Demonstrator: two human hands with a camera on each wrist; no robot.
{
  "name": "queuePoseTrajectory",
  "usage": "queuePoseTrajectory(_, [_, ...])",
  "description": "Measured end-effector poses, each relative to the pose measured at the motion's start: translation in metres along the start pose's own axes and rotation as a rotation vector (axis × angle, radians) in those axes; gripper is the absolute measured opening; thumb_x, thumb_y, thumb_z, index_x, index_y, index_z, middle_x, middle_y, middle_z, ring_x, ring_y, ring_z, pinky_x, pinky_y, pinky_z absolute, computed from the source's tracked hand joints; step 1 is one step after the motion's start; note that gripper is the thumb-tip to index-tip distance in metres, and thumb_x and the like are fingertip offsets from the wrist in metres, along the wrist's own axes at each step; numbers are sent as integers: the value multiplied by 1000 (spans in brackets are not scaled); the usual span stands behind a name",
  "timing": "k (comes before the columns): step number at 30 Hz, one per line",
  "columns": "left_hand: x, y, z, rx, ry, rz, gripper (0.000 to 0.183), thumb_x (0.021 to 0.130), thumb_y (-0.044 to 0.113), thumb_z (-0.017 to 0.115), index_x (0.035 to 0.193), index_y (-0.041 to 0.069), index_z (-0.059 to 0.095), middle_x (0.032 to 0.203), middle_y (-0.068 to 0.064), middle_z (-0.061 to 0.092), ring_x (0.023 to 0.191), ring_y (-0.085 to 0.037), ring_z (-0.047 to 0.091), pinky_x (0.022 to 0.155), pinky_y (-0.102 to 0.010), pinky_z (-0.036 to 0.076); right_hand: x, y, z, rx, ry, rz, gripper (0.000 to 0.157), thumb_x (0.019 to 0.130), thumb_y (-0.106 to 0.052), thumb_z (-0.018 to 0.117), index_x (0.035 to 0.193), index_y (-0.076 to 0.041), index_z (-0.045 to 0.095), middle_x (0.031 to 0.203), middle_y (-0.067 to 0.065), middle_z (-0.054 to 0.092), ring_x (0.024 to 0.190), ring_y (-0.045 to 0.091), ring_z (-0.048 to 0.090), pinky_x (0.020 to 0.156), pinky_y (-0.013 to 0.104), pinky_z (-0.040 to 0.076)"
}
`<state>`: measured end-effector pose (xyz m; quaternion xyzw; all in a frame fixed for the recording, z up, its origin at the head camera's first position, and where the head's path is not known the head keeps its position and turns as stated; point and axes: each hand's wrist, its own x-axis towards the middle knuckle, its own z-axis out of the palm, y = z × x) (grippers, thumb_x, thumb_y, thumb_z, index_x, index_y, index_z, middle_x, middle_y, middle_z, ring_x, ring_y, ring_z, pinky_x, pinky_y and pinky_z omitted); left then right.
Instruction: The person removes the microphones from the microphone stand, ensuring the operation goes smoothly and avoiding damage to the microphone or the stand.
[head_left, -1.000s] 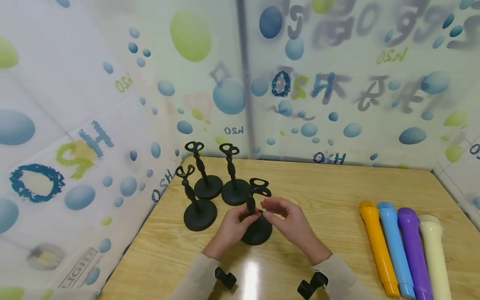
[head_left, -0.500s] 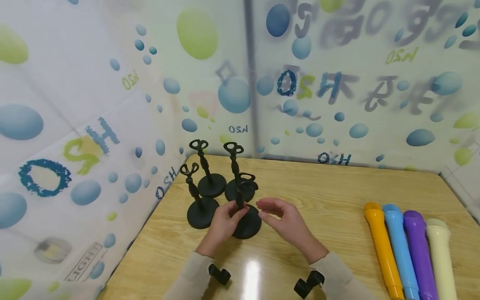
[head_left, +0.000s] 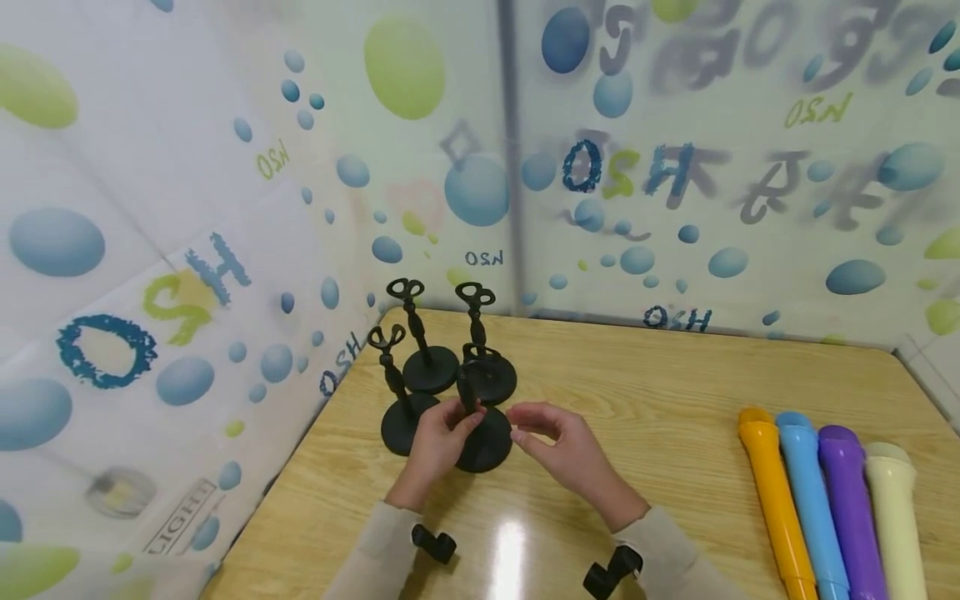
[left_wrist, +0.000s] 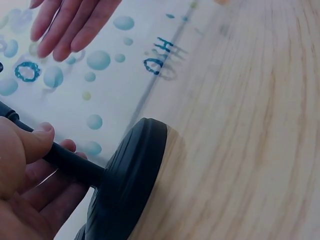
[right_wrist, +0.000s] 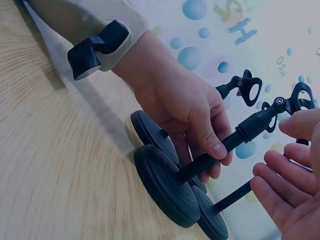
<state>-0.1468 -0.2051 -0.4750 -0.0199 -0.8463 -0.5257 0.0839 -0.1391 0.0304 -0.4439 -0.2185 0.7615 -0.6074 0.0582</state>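
My left hand (head_left: 437,446) grips the pole of a black desktop microphone stand (head_left: 486,448), thumb on one side and fingers behind. In the left wrist view the round base (left_wrist: 132,172) of this stand is right at the wooden tabletop. Its double-loop clip (right_wrist: 295,104) shows at the top of the pole in the right wrist view. Just right of the stand, my right hand (head_left: 561,446) hovers with fingers loosely bent and nothing in them. Behind are three similar stands: one at left (head_left: 401,425), one at back left (head_left: 431,370), one at back right (head_left: 498,382).
Four is not stated here; several microphone-shaped plastic sticks lie side by side at the right: orange (head_left: 776,500), blue (head_left: 813,500), purple (head_left: 851,500) and cream (head_left: 896,508). A patterned curtain (head_left: 637,275) hangs behind the wooden table (head_left: 637,367).
My left hand has moved the held stand leftward, toward the other three. The right hand, near the pole earlier, is now a little apart from it.
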Motion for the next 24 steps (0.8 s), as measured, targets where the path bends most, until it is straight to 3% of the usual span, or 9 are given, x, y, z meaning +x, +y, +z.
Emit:
queuePoseTrajectory(9, [1,-4,-6,25,5,13,11,101,12,77,111,10,81,110,-6,83,104,-21,77,96,-37,62,-2,3,-1,-9,4,-3,30,103,-14,74,132,-8,73,131,14,77,124,31,73,108,48,59])
queuePoseTrajectory(15, [-4,-5,-13,97,-19,19,21,103,14,75,124,8,77,120,-10,80,112,-27,76,97,-45,63,-5,3,-6,-2,51,29,29,103,-13,74,132,-8,74,131,15,76,123,29,73,106,42,60])
queuePoseTrajectory(20, [-17,-4,-18,212,53,64,17,106,14,71,121,7,77,116,-10,80,105,-26,76,93,-46,64,-7,5,-11,12,79,58,29,104,-13,73,132,-8,74,133,14,76,124,27,72,107,37,59])
queuePoseTrajectory(24, [-28,-1,-20,310,141,189,10,103,10,73,110,6,79,103,-7,80,93,-21,76,84,-41,65,-11,7,-18,14,109,65,28,105,-18,73,132,-10,74,134,13,75,125,26,72,105,23,57])
